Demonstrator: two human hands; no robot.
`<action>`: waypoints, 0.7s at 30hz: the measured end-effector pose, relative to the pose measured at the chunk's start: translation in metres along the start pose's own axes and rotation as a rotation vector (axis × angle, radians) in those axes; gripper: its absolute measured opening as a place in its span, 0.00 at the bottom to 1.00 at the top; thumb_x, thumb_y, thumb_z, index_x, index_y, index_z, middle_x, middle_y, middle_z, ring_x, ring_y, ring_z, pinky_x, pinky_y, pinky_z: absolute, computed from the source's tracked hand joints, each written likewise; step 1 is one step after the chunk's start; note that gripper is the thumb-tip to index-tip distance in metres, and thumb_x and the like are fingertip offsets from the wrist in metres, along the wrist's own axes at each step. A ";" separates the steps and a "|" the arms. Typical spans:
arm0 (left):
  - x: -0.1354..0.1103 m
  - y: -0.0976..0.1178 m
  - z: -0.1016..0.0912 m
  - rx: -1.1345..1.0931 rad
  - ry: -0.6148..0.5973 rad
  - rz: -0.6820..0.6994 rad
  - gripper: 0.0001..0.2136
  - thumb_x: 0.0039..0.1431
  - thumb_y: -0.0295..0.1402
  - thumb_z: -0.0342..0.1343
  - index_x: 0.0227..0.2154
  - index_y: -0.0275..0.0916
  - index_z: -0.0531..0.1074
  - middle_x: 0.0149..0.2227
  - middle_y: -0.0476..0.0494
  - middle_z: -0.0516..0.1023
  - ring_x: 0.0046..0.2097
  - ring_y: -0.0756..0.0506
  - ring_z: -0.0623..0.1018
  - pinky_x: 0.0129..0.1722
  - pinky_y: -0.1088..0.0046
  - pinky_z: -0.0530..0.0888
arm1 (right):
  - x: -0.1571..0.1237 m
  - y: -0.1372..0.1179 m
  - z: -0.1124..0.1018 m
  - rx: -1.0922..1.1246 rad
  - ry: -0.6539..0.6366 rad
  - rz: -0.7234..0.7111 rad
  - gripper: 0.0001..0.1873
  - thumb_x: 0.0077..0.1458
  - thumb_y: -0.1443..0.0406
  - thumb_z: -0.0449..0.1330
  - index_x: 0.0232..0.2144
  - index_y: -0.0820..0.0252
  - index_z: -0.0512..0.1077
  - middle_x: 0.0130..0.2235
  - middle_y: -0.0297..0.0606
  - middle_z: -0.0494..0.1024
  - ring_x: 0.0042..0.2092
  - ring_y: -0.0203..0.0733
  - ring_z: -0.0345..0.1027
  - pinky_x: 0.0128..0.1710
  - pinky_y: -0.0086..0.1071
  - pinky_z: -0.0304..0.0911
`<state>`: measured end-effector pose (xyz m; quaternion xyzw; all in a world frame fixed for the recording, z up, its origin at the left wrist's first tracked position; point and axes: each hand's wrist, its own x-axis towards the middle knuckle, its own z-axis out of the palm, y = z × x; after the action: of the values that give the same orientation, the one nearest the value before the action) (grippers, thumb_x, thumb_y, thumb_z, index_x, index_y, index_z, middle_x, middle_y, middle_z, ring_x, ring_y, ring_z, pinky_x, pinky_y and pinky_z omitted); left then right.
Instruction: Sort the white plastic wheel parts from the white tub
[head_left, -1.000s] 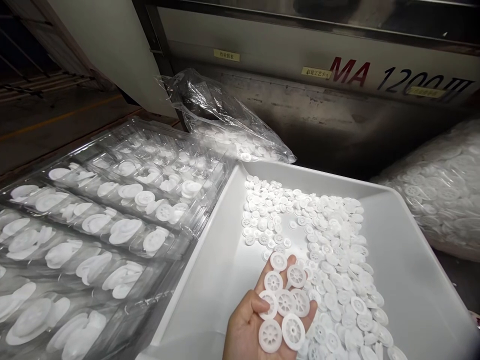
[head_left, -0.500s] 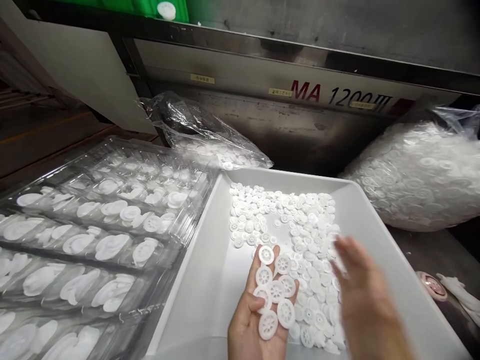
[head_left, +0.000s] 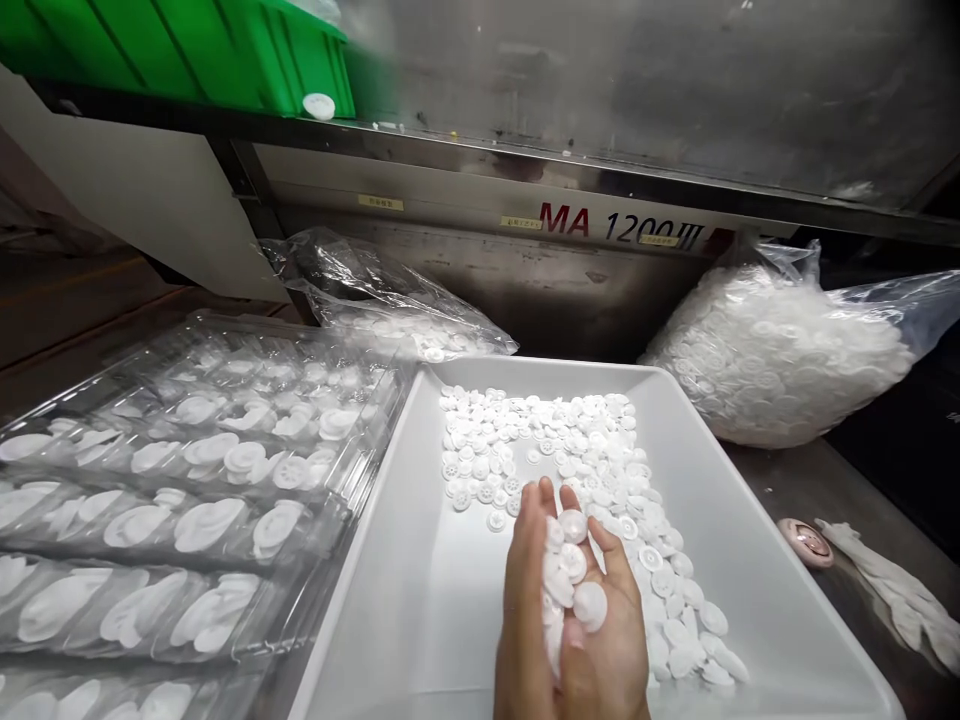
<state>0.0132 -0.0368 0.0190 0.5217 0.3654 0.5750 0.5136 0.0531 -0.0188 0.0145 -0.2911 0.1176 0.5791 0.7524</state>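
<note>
My left hand and my right hand are cupped together above the grey bin. Several small white plastic wheels lie between them, resting largely on the right palm. The left hand is turned on edge and pressed against the pile, so its palm is hidden. My right fingers curl up around the wheels, and one thumb lies over the lower part of the heap. Beneath and beyond the hands, many loose white wheels cover the bin's far and right parts.
Left of the grey bin are clear compartment trays filled with white parts. Full plastic bags and a half-filled bag stand behind. A pink round object and a white glove lie right. A green crate sits above.
My right hand has come in from the right to meet the left. The left hand has turned from palm-up onto its edge, tipping the wheels toward the right palm. The view has tilted up.
</note>
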 end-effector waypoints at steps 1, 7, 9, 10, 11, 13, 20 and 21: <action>-0.001 -0.001 0.000 -0.063 0.051 0.001 0.22 0.61 0.30 0.41 0.57 0.55 0.56 0.64 0.54 0.56 0.63 0.46 0.56 0.60 0.69 0.58 | 0.000 -0.002 0.002 0.072 0.038 0.052 0.15 0.52 0.56 0.53 0.36 0.54 0.75 0.41 0.37 0.78 0.52 0.44 0.66 0.55 0.43 0.57; 0.007 -0.003 -0.007 -0.480 0.312 -0.413 0.20 0.56 0.29 0.51 0.52 0.48 0.61 0.61 0.47 0.60 0.62 0.44 0.59 0.59 0.66 0.60 | 0.000 -0.002 0.007 0.188 0.018 0.084 0.12 0.53 0.58 0.52 0.30 0.56 0.73 0.34 0.36 0.76 0.41 0.39 0.71 0.52 0.40 0.61; 0.009 0.000 -0.008 -0.626 0.310 -0.644 0.22 0.55 0.28 0.51 0.53 0.44 0.60 0.59 0.42 0.64 0.60 0.42 0.63 0.58 0.65 0.63 | -0.001 0.000 0.008 0.183 -0.030 0.042 0.10 0.50 0.58 0.53 0.27 0.56 0.71 0.31 0.34 0.73 0.35 0.37 0.69 0.49 0.38 0.63; 0.010 0.002 -0.007 -0.680 0.288 -0.713 0.22 0.55 0.28 0.51 0.54 0.42 0.59 0.58 0.41 0.66 0.59 0.41 0.64 0.57 0.66 0.63 | -0.001 0.001 0.009 0.174 -0.057 0.019 0.09 0.50 0.58 0.53 0.25 0.56 0.70 0.30 0.32 0.70 0.33 0.35 0.68 0.47 0.36 0.64; 0.010 0.003 -0.007 -0.714 0.263 -0.751 0.23 0.55 0.28 0.51 0.54 0.40 0.58 0.56 0.40 0.68 0.58 0.41 0.65 0.57 0.67 0.63 | -0.002 0.001 0.009 0.162 -0.080 -0.003 0.09 0.50 0.59 0.54 0.24 0.56 0.69 0.28 0.31 0.68 0.31 0.34 0.66 0.45 0.35 0.64; 0.009 0.005 -0.006 -0.697 0.228 -0.786 0.23 0.55 0.29 0.52 0.54 0.40 0.60 0.54 0.42 0.71 0.58 0.43 0.66 0.58 0.70 0.60 | -0.002 0.002 0.009 0.132 -0.112 -0.049 0.10 0.52 0.59 0.53 0.23 0.56 0.66 0.26 0.29 0.63 0.29 0.33 0.63 0.41 0.32 0.65; 0.007 -0.002 -0.008 -0.549 0.294 -0.924 0.17 0.54 0.33 0.56 0.48 0.41 0.69 0.52 0.46 0.73 0.58 0.44 0.66 0.59 0.71 0.57 | -0.003 0.007 0.002 0.021 -0.141 -0.124 0.12 0.58 0.59 0.51 0.24 0.56 0.64 0.24 0.28 0.62 0.25 0.31 0.56 0.26 0.25 0.61; 0.007 -0.003 -0.007 -0.592 0.317 -0.917 0.16 0.54 0.32 0.55 0.47 0.40 0.69 0.51 0.45 0.74 0.57 0.44 0.66 0.58 0.71 0.59 | -0.003 0.008 0.002 0.016 -0.140 -0.125 0.12 0.58 0.59 0.51 0.24 0.56 0.63 0.23 0.28 0.61 0.24 0.31 0.55 0.26 0.25 0.61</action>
<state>0.0071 -0.0283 0.0159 0.0510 0.4504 0.4424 0.7738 0.0441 -0.0188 0.0153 -0.2508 0.0511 0.5489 0.7957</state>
